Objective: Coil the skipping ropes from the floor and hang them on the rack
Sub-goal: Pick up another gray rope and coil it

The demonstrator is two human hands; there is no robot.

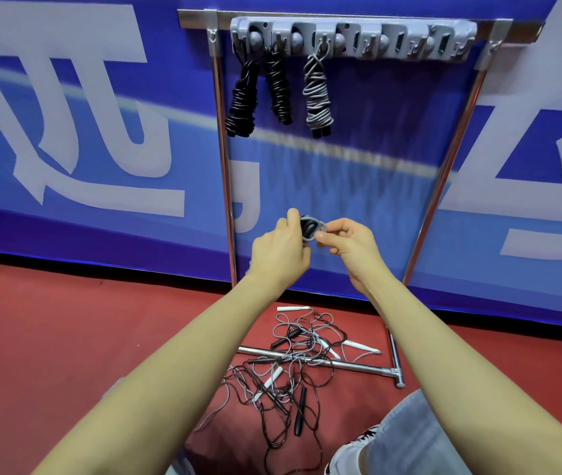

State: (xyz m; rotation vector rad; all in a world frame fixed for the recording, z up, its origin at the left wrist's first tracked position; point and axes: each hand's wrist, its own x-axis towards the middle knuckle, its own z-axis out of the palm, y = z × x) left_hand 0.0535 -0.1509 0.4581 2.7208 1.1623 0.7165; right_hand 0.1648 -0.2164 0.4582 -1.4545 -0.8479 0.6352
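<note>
A grey skipping rope [312, 228] with black handles sits between both hands at mid-frame. My left hand [281, 250] grips its bundle and handles. My right hand [348, 240] pinches a grey loop of it beside the left hand. Above, the grey hook rack [353, 37] carries two coiled black ropes [243, 101] [277, 87] and one coiled grey rope [317, 94] on its left hooks. A tangle of loose ropes [293, 365], grey and dark, with white and black handles, lies on the red floor below my arms.
The rack hangs on a chrome frame [223, 149] against a blue banner wall; the frame's base bar [324, 363] lies under the tangle. The rack's right hooks are bare. My shoe [348, 454] and a jeans-clad knee [413, 437] are at the bottom right.
</note>
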